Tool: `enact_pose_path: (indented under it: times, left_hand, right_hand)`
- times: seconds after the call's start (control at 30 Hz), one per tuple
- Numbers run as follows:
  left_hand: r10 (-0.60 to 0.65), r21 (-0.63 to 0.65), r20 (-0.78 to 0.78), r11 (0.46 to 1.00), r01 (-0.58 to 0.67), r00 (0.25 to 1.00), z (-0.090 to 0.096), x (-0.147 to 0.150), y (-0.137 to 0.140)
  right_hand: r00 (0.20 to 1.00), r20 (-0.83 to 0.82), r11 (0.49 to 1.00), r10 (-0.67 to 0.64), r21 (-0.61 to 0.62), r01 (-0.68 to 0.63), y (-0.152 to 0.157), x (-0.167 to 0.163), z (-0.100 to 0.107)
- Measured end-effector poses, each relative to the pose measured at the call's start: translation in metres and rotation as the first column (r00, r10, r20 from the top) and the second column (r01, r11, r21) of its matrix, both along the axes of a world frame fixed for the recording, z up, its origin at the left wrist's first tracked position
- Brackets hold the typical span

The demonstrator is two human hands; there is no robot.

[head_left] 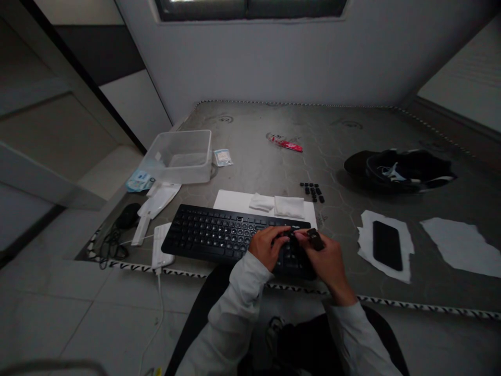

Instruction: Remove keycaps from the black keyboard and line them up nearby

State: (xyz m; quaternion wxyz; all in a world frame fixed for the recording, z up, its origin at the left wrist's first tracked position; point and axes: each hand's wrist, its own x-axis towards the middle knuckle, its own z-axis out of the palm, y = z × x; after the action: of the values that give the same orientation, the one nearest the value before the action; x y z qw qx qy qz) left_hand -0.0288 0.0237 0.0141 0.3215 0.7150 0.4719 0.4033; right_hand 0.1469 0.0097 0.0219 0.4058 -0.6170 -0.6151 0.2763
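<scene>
A black keyboard (211, 232) lies slantwise at the table's front edge, with bare switches showing across much of its middle. Over its right part, my left hand (268, 245) has its thumb and index finger pinched close to the keys; whatever is between the fingertips is too small to make out. Just beside it, my right hand (324, 263) is closed around a small dark brown block-like tool (315, 239), its fingertips near the same keys. Beyond the keyboard several loose black keycaps (312, 191) lie in a group on the table.
Behind the keyboard, folded white wipes (288, 207) lie on a white sheet (230, 200). A clear plastic bin (180, 156), mouse (128, 215) and white power strip (161, 245) are left. At right are a phone (386, 245) on tissue and a black cap (410, 169). A red wrapper (287, 144) lies farther back.
</scene>
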Motion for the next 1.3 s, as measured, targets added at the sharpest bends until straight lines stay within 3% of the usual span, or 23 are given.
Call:
enact_pose_path:
  times: [0.17, 0.43, 0.8, 0.97, 1.13, 1.3]
  left_hand:
    - [-0.005, 0.019, 0.01, 1.0, 0.005, 1.0, -0.0014, 0.0014, 0.0001]
    - [-0.017, 0.085, 0.005, 0.996, 0.016, 1.0, -0.0027, 0.002, 0.0011]
    - [0.061, 0.048, -0.039, 0.997, -0.059, 0.997, 0.0016, 0.0024, 0.0003]
    - [0.066, 0.053, -0.05, 0.997, -0.063, 0.997, 0.0011, 0.0029, 0.0004]
    - [0.091, 0.095, -0.067, 0.992, -0.084, 0.994, -0.0038, 0.0067, 0.0003]
    - [0.126, 0.114, -0.067, 0.986, -0.118, 0.99, -0.0027, 0.0086, -0.0003]
  right_hand:
    - [0.998, 0.021, 0.998, 0.055, 0.008, -0.055, -0.0003, -0.0064, 0.0005]
    - [0.998, 0.054, 0.999, 0.036, 0.022, -0.037, 0.0016, -0.0081, 0.0035]
    - [0.999, -0.012, 0.998, 0.031, 0.053, -0.03, 0.0012, -0.0109, 0.0054]
    - [0.998, -0.005, 0.998, 0.057, 0.032, -0.057, 0.0007, -0.0084, 0.0078]
    - [0.991, 0.13, 0.999, -0.019, -0.028, 0.023, 0.0035, -0.0071, 0.001]
    - [0.997, 0.077, 0.995, 0.024, -0.1, -0.016, 0.007, -0.0039, -0.0007]
